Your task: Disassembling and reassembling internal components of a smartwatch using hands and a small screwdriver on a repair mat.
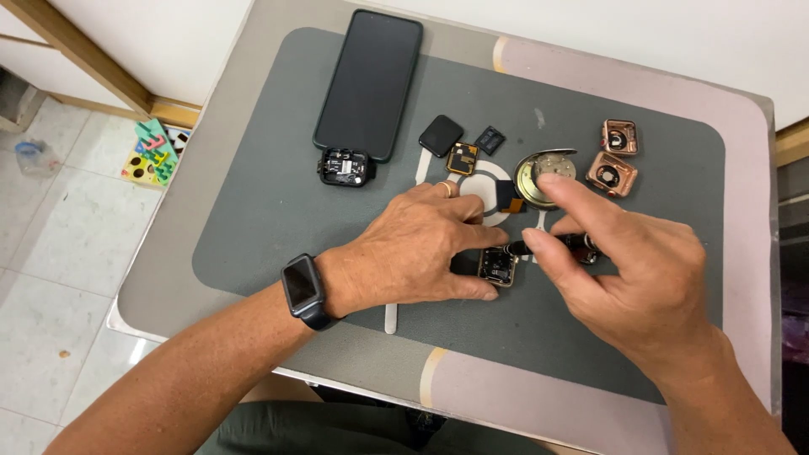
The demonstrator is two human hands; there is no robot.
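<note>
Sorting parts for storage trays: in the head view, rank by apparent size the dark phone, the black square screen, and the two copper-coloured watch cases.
1. Dark phone, by far largest.
2. Black square screen.
3. Two copper-coloured watch cases: look alike, unranked; close to the screen too.
</note>
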